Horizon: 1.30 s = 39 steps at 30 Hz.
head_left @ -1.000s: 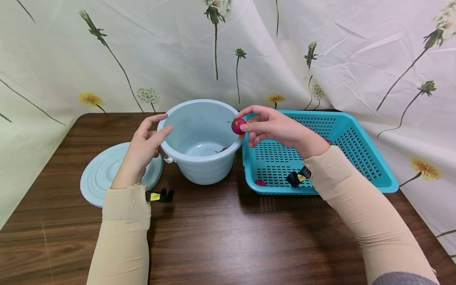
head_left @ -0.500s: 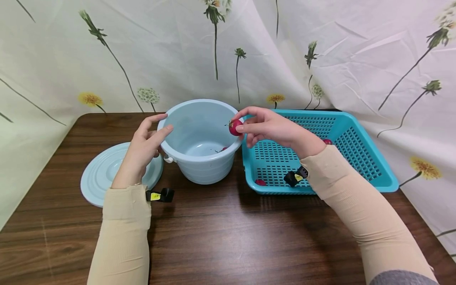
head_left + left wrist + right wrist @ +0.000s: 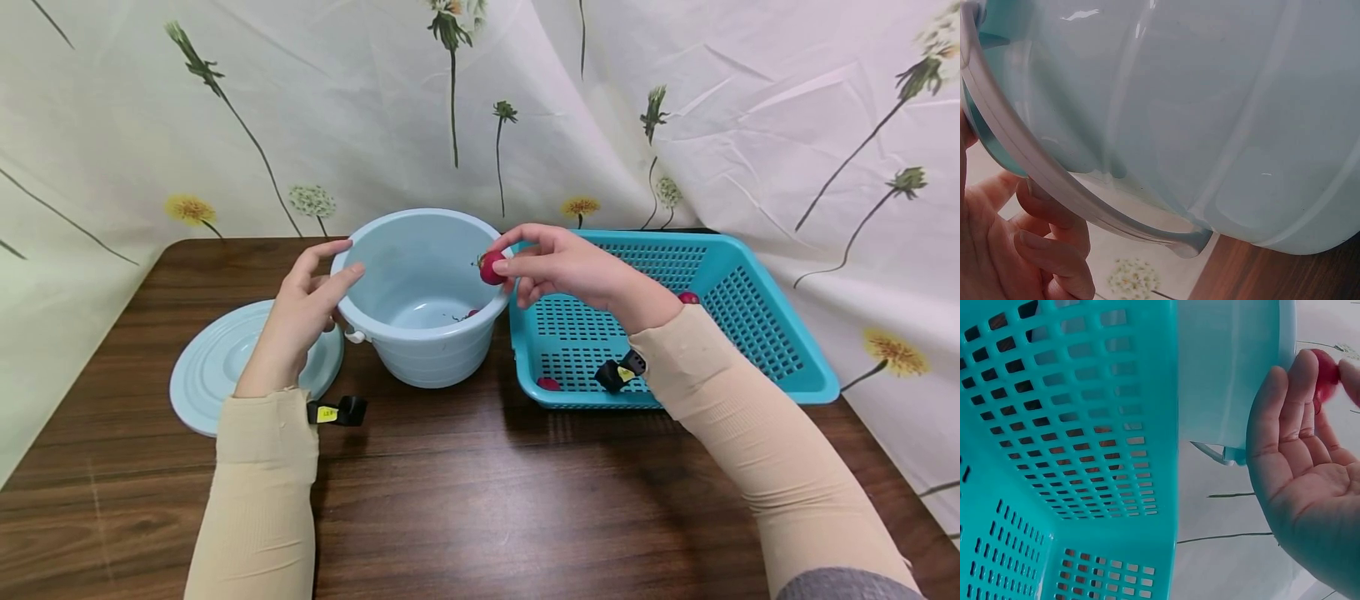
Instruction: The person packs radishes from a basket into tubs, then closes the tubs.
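Note:
A light blue bucket stands on the table, its white handle hanging along the side in the left wrist view. My left hand grips the bucket's left rim, thumb over the edge and several fingers curled at the outside. Between the thumb and fingers of my right hand is a red radish with a thin dark root. It is held over the bucket's right rim. Another radish partly shows on the bucket floor, with the near wall hiding the rest.
Right of the bucket sits a turquoise perforated basket. One radish lies in its front left corner, another radish near my right wrist. A light blue lid lies on the left, partly under my left arm. A floral cloth hangs behind.
My right hand has moved slightly left with the radish, from beside the bucket's rim to over it, and the radish has turned a little. My left hand has stayed in place.

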Each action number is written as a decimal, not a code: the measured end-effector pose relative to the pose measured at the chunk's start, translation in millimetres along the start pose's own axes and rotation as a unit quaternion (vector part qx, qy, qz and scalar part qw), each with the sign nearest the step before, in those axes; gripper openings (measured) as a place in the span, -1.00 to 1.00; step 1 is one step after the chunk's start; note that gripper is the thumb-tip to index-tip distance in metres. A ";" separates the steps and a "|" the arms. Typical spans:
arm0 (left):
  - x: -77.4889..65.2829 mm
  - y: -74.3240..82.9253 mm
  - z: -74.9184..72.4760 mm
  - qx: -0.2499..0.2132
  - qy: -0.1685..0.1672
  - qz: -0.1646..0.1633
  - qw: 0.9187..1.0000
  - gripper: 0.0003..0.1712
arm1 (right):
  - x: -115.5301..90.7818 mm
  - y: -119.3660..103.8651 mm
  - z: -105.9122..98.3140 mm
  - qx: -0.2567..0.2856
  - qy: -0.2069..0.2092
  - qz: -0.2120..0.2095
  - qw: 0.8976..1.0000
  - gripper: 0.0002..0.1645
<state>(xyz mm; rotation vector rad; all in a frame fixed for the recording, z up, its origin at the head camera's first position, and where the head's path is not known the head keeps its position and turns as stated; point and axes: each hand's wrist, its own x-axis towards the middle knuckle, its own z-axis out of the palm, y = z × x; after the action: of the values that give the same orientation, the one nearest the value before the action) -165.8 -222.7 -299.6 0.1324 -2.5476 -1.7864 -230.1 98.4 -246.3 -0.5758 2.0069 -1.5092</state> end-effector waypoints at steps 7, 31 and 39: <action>0.4 -0.3 0.4 -0.002 0.000 0.002 1.000 -0.33 | -0.2 1.2 -1.0 0.006 0.011 0.002 1.000 -0.66; 0.1 1.5 0.9 -0.002 -0.002 0.006 1.000 -0.34 | -8.1 1.8 -27.3 0.008 0.074 0.004 0.997 -0.72; 0.5 0.9 0.6 0.000 0.000 0.005 1.000 -0.33 | -6.2 18.2 -49.9 0.005 0.095 0.024 0.995 -0.74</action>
<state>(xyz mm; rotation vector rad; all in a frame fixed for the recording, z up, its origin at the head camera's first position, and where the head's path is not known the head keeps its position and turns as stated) -166.4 -221.9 -299.0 0.1187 -2.5448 -1.7822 -258.5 143.4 -252.2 -0.3897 2.1368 -1.5953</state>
